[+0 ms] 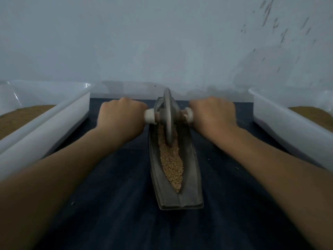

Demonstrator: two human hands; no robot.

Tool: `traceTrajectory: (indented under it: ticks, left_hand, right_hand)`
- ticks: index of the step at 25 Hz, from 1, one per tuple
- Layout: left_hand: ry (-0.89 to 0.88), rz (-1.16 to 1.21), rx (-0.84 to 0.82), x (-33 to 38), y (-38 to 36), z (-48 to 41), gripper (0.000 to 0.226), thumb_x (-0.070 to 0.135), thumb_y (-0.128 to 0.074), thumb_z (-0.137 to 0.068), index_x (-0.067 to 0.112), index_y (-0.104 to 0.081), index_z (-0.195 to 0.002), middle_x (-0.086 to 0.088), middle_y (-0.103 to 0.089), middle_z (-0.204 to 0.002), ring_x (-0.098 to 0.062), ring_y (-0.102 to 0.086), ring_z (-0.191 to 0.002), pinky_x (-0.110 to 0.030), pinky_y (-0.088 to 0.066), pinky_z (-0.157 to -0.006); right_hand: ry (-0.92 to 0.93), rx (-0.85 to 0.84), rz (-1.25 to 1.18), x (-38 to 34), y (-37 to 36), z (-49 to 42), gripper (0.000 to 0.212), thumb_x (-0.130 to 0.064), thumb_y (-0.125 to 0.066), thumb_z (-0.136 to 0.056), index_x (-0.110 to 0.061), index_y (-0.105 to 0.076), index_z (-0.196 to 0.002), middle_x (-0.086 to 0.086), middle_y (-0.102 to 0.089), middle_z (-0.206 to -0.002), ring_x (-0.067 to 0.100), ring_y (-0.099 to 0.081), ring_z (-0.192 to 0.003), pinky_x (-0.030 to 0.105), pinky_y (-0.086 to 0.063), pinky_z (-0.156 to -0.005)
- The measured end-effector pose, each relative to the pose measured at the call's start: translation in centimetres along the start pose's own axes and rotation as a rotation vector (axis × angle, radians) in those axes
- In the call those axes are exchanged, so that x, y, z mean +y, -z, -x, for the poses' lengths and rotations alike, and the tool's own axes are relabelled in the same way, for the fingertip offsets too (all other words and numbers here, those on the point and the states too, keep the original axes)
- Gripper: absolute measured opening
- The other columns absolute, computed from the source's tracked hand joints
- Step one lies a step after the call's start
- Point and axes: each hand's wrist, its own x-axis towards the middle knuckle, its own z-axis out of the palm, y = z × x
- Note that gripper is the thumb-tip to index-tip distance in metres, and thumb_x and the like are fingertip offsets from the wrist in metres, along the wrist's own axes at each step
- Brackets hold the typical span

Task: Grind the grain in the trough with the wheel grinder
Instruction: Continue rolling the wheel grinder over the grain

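2 hands [122, 117] [214, 115], 1 wheel grinder [168, 112], 1 trough [191, 186], 2 wht bins [54, 121] [281, 120]

left white tub [54, 120]: brown powder [18, 120] | right white tub [288, 127]: brown powder [313, 116] | dark cloth [117, 204]; pale wall [144, 42]

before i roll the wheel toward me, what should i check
1. Left hand grips the handle: ok.
2. Right hand grips the handle: ok.
3. Wheel sits in the trough, on the grain: ok.
4. Grain lies in the wheel's path toward you: ok.
5. Trough fixed against sliding: cannot tell.
6. All grain inside the trough: not ok, a few bits lie on the dark cloth.
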Motion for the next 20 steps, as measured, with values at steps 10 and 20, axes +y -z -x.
traceTrajectory:
  ticks: [10,20]
  left_hand:
    - [-0.266,-0.038,0.277,-1.8,1.0,3.1,0.010,0.039,-0.057,-0.064,0.032,-0.050,-0.068,0.009,-0.019,-0.054,-0.018,-0.021,-0.038,-0.015,-0.009,-0.049]
    - [-0.225,0.030,0.233,-1.6,0.0,3.7,0.016,0.038,-0.055,-0.072,0.033,-0.040,-0.072,0.011,-0.019,-0.058,-0.013,-0.018,-0.044,-0.019,-0.018,-0.044]
  right_hand:
    - [0.097,0.215,-0.078,2.0,-0.2,4.9,0.031,-0.034,-0.072,-0.060,-0.028,-0.045,-0.072,-0.013,-0.010,-0.057,0.002,-0.005,-0.050,0.016,-0.006,-0.051]
    - [0.159,0.112,-0.012,1.1,0.3,3.0,0.040,-0.034,-0.073,-0.065,-0.033,-0.034,-0.061,-0.014,-0.026,-0.055,0.009,-0.023,-0.043,0.018,-0.014,-0.045]
